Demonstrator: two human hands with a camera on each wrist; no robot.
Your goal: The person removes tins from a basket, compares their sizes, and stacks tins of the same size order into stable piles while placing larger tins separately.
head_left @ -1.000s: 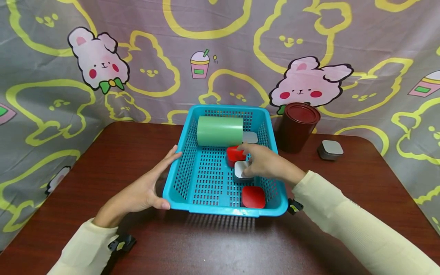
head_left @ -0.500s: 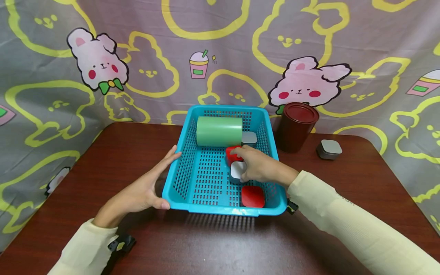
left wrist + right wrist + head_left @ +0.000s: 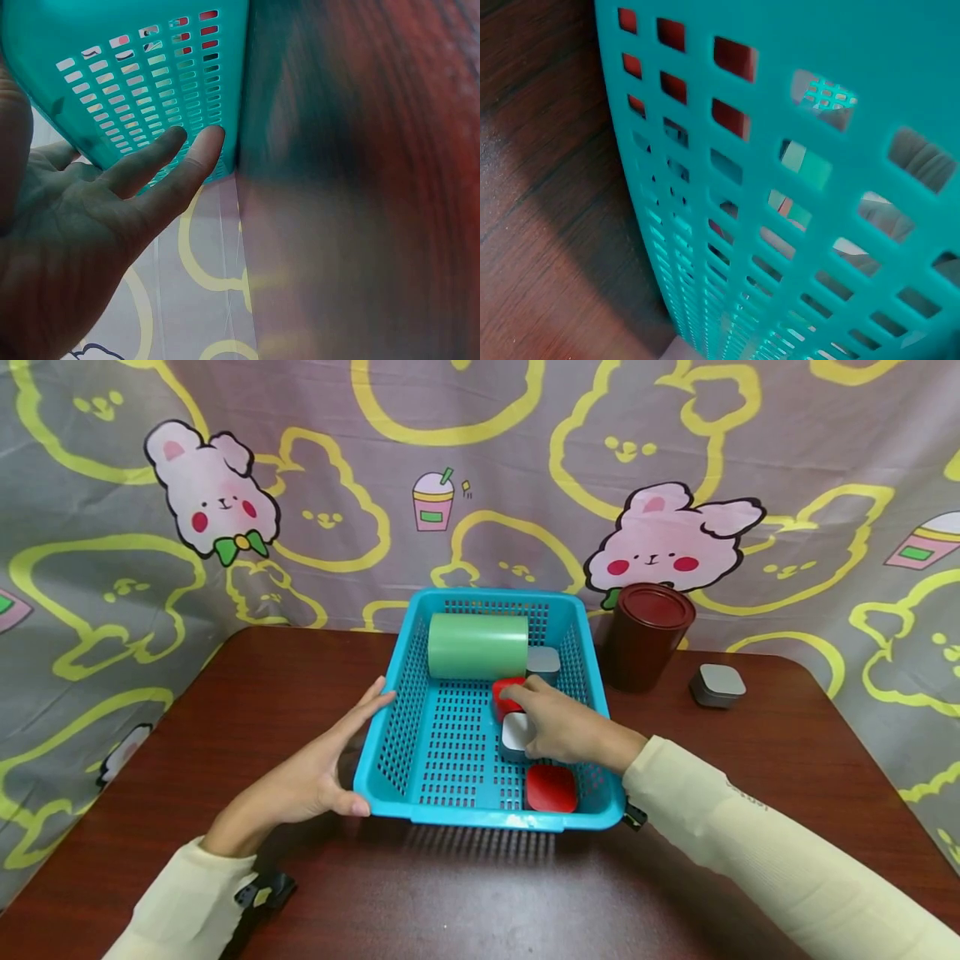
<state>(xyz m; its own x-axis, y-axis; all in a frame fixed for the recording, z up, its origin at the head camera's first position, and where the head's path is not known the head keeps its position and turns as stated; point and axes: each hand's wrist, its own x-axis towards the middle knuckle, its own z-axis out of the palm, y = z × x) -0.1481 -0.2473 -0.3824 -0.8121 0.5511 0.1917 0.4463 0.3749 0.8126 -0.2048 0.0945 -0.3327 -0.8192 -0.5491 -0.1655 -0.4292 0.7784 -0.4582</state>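
Note:
A blue plastic basket [image 3: 487, 817] with perforated walls stands on the table. My left hand [image 3: 315, 777] steadies its left side, fingers stretched along the outer wall and thumb at the near corner. The left wrist view shows these straight fingers [image 3: 184, 171] against the perforated wall. Inside the basket, my right hand [image 3: 566, 722] curls around a grey square tin [image 3: 515, 732] with a silvery lid. Its fingertips overlap a red tin [image 3: 506, 693] just behind. Another red-lidded tin [image 3: 552, 788] sits in the near right corner. The basket wall [image 3: 907, 60] mostly hides the right hand in the right wrist view.
A green cylinder [image 3: 478, 646] lies across the basket's far end, beside another grey tin [image 3: 544, 663]. Right of the basket stand a tall dark red canister [image 3: 647, 639] and a grey tin [image 3: 717, 685]. A patterned curtain [image 3: 480, 468] hangs behind the table.
My right hand has shifted slightly left inside the basket, and the grey tin under it has moved left too, close to the red tin. My left hand stays at the basket's side.

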